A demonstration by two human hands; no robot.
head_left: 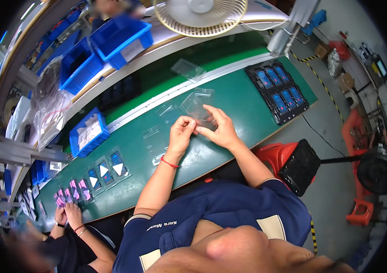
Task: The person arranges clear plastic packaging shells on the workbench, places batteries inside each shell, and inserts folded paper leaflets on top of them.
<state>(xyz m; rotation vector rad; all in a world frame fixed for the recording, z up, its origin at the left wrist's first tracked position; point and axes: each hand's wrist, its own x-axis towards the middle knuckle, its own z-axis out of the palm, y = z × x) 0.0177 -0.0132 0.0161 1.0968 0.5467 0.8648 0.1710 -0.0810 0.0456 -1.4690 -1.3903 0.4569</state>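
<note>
My left hand is closed in a pinch on a clear plastic shell above the green bench. My right hand grips the same shell from the other side, thumb close to the left thumb, index finger stretched over its far edge. The shell's outline is hard to make out against the bench. Just beyond my hands are more clear plastic shells, and another lies near the back rail. Flat clear shells rest left of my left wrist.
A black tray of blue items sits at the bench's right end. To the left lie packs with white triangles and a blue bin of white pieces. A co-worker's hands touch pink-marked items. A fan stands on the shelf above.
</note>
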